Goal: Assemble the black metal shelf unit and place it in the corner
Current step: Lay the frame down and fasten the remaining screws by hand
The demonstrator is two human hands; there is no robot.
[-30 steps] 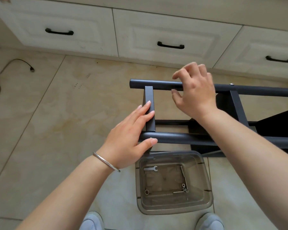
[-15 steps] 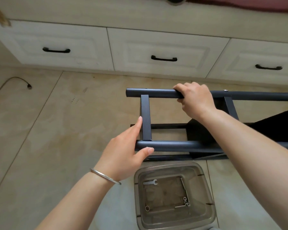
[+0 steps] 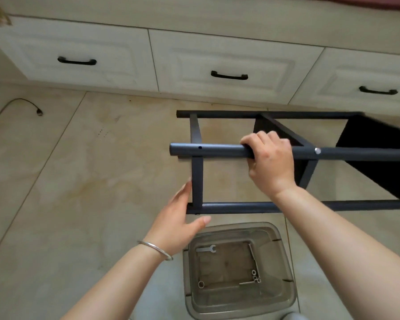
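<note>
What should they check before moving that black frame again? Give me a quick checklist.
1. Right hand gripping the upper tube: ok.
2. Left hand gripping: not ok, open palm only rests against the crossbar.
3. Bolt seated in the tube: ok; tightness, cannot tell.
4. Open hole near the tube end filled: not ok.
5. Wrench and washers inside the plastic bin: ok.

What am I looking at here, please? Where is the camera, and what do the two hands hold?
The camera sits on a person's head and looks down at the floor. No machine is present, only bare hands. The right hand grips a tube of the black metal shelf frame, which lies on its side. The left hand, open, touches the frame's short crossbar. Below stands a clear plastic bin holding a small wrench and screws. White drawers are behind.
</note>
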